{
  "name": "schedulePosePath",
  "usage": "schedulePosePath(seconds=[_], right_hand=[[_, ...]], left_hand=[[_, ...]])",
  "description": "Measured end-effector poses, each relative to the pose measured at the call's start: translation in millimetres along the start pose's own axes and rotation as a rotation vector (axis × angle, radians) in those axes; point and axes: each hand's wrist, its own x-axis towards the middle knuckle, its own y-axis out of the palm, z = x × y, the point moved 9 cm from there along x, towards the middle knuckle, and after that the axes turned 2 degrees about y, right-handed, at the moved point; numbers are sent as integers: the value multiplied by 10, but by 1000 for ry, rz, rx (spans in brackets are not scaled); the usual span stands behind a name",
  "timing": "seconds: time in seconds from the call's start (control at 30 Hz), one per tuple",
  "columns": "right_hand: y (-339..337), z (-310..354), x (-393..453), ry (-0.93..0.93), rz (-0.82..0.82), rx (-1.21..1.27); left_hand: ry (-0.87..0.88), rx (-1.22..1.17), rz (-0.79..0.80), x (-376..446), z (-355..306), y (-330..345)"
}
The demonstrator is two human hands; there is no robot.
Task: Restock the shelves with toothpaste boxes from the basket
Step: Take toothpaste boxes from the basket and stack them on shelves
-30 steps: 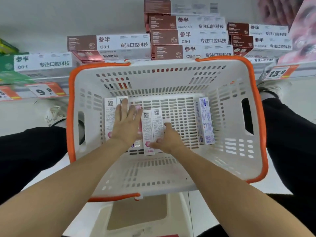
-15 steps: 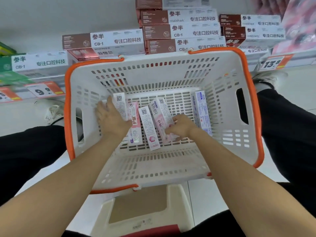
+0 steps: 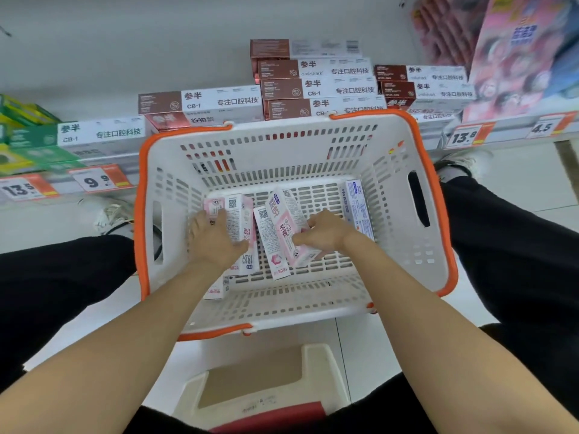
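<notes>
Both hands are down inside the white slotted plastic basket w/ orange rim (image 3: 147, 195), which sits btwn the person's black-trousered knees in front of the low shop shelf (image 3: 94, 158). Left hand (image 3: 216, 242) lies palm-down over a pink-and-white toothpaste box w/ QR code (image 3: 238, 214), fingers curled over its far end and thumb against its side, so it grips that box; more pink boxes poke out under the wrist. Right hand (image 3: 322, 233) has fingers curled round a second pink-and-white toothpaste box, tilted up at an angle (image 3: 282, 220), thumb on its face. A third pink box (image 3: 269, 245) lies flat btwn the two hands. A blue-and-white toothpaste box (image 3: 357, 202) rests along the basket's right wall, just beside the right wrist. Brown-and-white stacked toothpaste cartons (image 3: 319, 89) stand on the shelf behind.
</notes>
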Motion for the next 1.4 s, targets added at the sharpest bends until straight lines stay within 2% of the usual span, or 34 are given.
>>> schedulePosePath(seconds=[0.17, 0.23, 0.43, 0.5, 0.57, 0.67, 0.77, 0.87, 0.97, 1.07, 1.13, 1.23, 1.4], right_hand=[[-45, -48, -99, -16, 22, 41], [-85, -64, -139, -23, 30, 79], [-35, -143, -204, -1, 102, 99], [-8, -163, -218, 4, 109, 67], [10, -209, -221, 12, 116, 72], [24, -319, -162, 38, 152, 105], [-23, -330, -134, 48, 177, 121], [-156, -211, -161, 26, 154, 159], [-367, -55, -194, -46, 76, 230], [-591, 26, -257, -87, -18, 388], [-679, 33, -309, -107, -1, 508], [-708, 48, -405, -140, 139, 649], [-736, 77, -517, -198, 236, 641]], left_hand=[[60, -92, -6, 70, -97, -172], [95, -31, -8, 136, -112, -240], [29, 104, 184, 194, -47, -28], [30, 138, 167, 174, -89, 37], [39, 111, 80, 161, -136, 12], [101, -58, -3, 122, -238, -65], [192, -328, -22, 50, -347, -201], [169, -663, 100, -1, -431, -372], [63, -842, 218, -35, -520, -547], [-51, -1103, 406, -116, -610, -579], [-100, -1239, 538, -232, -706, -591], [-110, -1326, 664, -371, -835, -633], [57, -1246, 698, -421, -919, -779]])
